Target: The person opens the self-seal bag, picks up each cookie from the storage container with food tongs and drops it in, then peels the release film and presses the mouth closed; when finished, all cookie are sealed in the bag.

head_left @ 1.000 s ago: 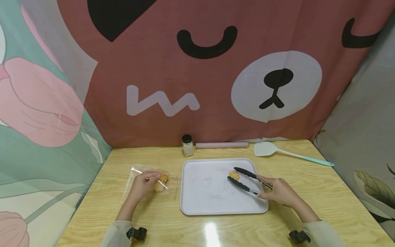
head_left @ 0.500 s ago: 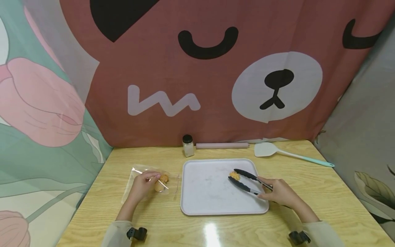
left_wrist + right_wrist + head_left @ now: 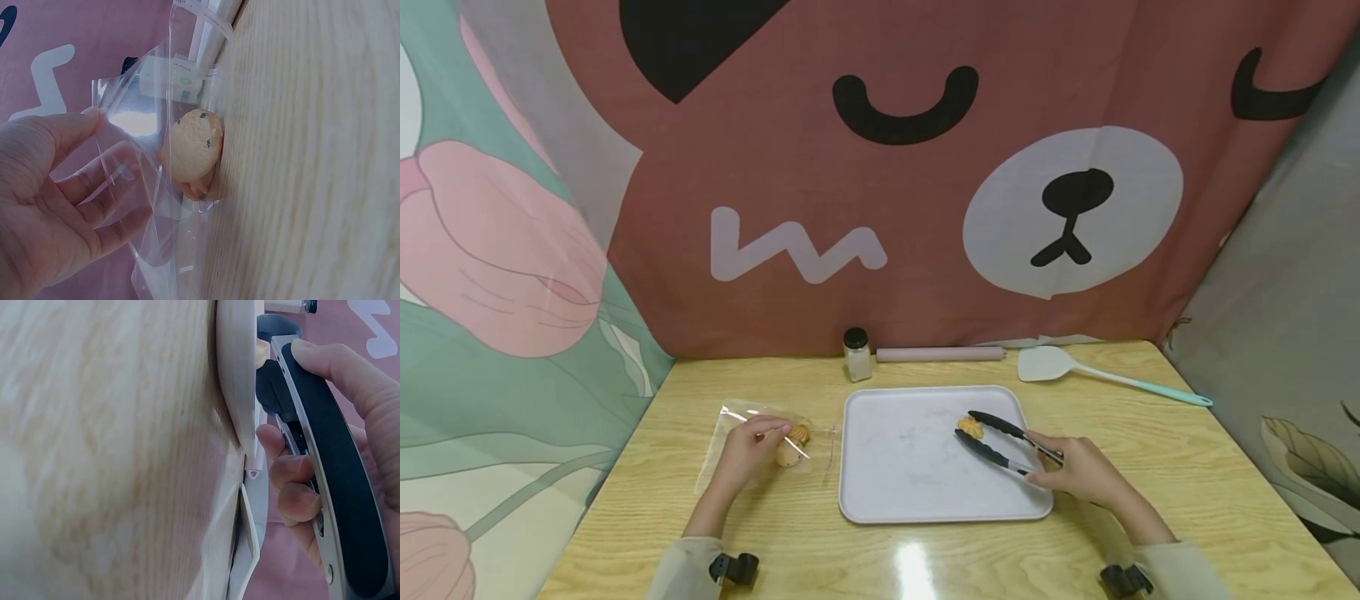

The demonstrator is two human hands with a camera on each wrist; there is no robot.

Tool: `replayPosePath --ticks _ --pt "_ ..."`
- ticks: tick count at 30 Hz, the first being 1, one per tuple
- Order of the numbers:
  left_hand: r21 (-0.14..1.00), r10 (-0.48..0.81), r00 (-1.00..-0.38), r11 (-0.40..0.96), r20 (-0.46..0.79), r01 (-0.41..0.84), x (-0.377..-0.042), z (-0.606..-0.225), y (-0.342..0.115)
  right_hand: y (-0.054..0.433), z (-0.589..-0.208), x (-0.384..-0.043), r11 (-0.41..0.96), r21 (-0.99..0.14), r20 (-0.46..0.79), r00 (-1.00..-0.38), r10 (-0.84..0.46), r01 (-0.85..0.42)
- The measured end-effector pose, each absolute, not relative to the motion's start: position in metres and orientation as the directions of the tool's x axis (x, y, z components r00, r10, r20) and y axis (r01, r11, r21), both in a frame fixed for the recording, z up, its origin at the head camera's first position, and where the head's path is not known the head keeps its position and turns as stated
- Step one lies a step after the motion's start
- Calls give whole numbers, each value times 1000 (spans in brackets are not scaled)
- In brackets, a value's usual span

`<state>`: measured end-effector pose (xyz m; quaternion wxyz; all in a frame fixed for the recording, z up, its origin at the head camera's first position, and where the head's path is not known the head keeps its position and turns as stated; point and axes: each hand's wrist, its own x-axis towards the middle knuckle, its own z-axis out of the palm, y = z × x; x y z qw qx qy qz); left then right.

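Note:
My left hand pinches the edge of a clear plastic bag between thumb and forefinger and lifts its upper layer. Inside the bag, on the table, lie a round cookie with dark specks and a ridged brown cookie. My right hand grips tongs with black tips and metal arms, thumb on one side and fingers curled on the other. Between the spread tong tips sits a golden flower-shaped cookie, over the right part of the white tray.
Behind the tray stands a small glass jar with a black lid. A pinkish rod lies beside it along the back edge. At the back right is a white spatula with a turquoise handle. A bear-print cloth hangs behind the table.
The cookie between the tong tips appears slightly turned. Both hands, the bag and the tongs stay nearly where they were.

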<state>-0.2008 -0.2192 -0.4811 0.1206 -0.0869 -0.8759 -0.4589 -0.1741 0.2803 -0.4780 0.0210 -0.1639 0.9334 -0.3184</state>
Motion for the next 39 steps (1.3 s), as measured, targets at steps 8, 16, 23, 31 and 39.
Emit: replayPosePath --ticks 8,16,23,31,39 --pt "795 40 -959 550 280 255 -200 -483 -219 278 -477 -171 758 -586 69 -950 -306 -287" --pt "796 42 -958 547 284 260 -201 -481 -219 273 -475 -172 745 -592 86 -943 -321 -308" --pt "780 45 -952 562 301 273 -202 -481 -219 265 -473 -176 707 -600 129 -917 -377 -375" --pt "765 42 -948 580 315 279 -202 -478 -218 247 -473 -184 657 -583 197 -868 -456 -478" --pt "764 48 -951 583 306 276 -201 -479 -219 217 -471 -189 631 -577 185 -835 -518 -519"
